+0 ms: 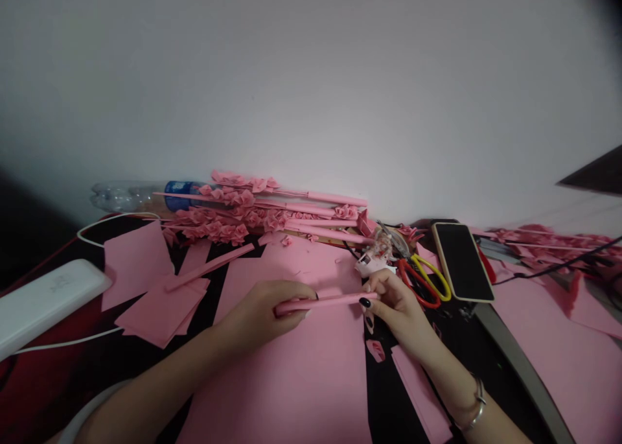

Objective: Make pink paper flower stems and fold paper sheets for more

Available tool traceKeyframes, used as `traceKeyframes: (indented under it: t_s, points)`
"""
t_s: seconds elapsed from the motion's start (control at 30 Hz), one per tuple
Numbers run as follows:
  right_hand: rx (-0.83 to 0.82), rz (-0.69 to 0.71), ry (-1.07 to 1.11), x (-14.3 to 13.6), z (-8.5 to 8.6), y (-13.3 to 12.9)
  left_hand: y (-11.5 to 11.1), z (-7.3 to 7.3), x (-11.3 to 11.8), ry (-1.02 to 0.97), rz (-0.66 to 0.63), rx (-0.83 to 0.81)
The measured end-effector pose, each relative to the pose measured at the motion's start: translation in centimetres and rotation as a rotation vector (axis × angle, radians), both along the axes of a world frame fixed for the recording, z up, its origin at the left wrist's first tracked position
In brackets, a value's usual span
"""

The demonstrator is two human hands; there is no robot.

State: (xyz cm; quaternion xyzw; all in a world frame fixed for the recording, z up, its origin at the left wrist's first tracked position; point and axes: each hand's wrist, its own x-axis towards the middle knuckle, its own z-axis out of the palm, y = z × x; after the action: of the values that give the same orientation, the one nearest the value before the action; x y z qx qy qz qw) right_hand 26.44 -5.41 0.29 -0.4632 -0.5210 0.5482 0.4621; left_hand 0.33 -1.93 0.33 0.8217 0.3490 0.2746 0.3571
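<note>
Tube [337, 301] is up over the pink sheet [286, 379]! Left hand [269, 304] wraps its fingers round one end, right hand [397, 306] pinches the other between thumb and fingers. Scissors [444, 287] lie just beyond, phone [464, 262] farther right, paper flowers [275, 219] along the wall [311, 87].

The tube [337, 301] in the left hand [275, 309] and right hand [396, 304] is plain pink, as is the sheet [296, 379] beneath; beyond the right hand sit a red handle [403, 272] and a yellow handle [446, 291].
</note>
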Motion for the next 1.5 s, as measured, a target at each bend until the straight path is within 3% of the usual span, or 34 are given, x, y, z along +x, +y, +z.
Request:
traceKeyframes:
  t_s: [0.8,1.5]
  points:
    - [-0.043,-0.081,0.161,0.1,-0.1,0.5,0.9,0.1,-0.5,-0.185,0.128,-0.286]
    - [-0.016,-0.137,0.194,0.0,0.1,0.5,0.9,0.7,-0.7,-0.369,0.225,-0.391]
